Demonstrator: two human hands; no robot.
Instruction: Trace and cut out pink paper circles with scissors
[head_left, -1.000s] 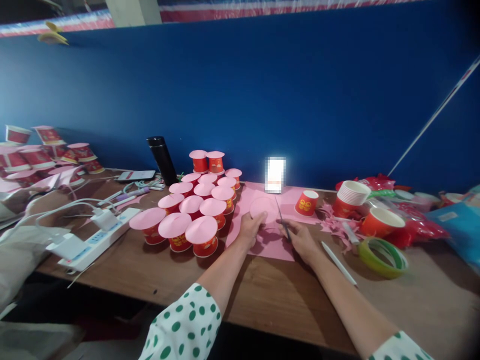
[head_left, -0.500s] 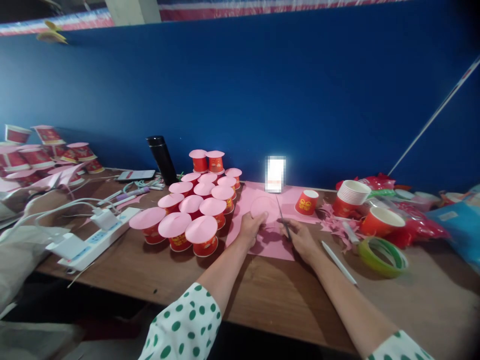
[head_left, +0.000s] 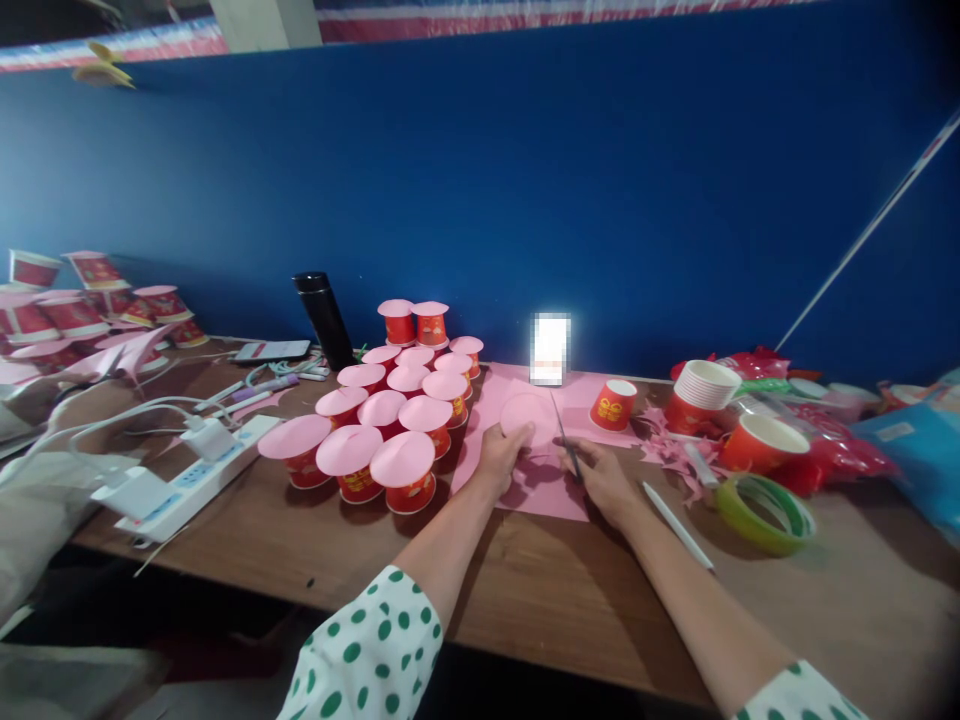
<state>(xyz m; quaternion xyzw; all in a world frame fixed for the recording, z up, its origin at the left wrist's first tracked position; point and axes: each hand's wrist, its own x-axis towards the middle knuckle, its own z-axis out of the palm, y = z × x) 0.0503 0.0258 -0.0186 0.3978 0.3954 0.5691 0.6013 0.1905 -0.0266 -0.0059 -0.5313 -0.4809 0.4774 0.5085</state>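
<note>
My left hand (head_left: 502,457) pinches a round piece of pink paper (head_left: 526,415) between thumb and fingers, just above larger pink sheets (head_left: 480,455) on the table. In my right hand (head_left: 604,478) is a pair of scissors (head_left: 567,448), its blades pointing away from me beside the disc's right edge. Whether the blades touch the paper I cannot tell. Just beyond my right hand a red paper cup (head_left: 613,405) stands upside down on the pink paper. Left of my hands stand several upturned red cups, each topped with a pink paper disc (head_left: 403,459).
On the right are stacked cups (head_left: 703,397), pink scraps (head_left: 679,440), a tape roll (head_left: 765,512) and a white pen (head_left: 679,525). To the left lie a power strip (head_left: 199,480) and a black bottle (head_left: 324,320). Another person's hand (head_left: 94,405) holds pink paper at far left.
My hands and the paper disc stay nearly in place. The scissor blades have shifted very slightly. At far left, the other person's hand has moved a little.
</note>
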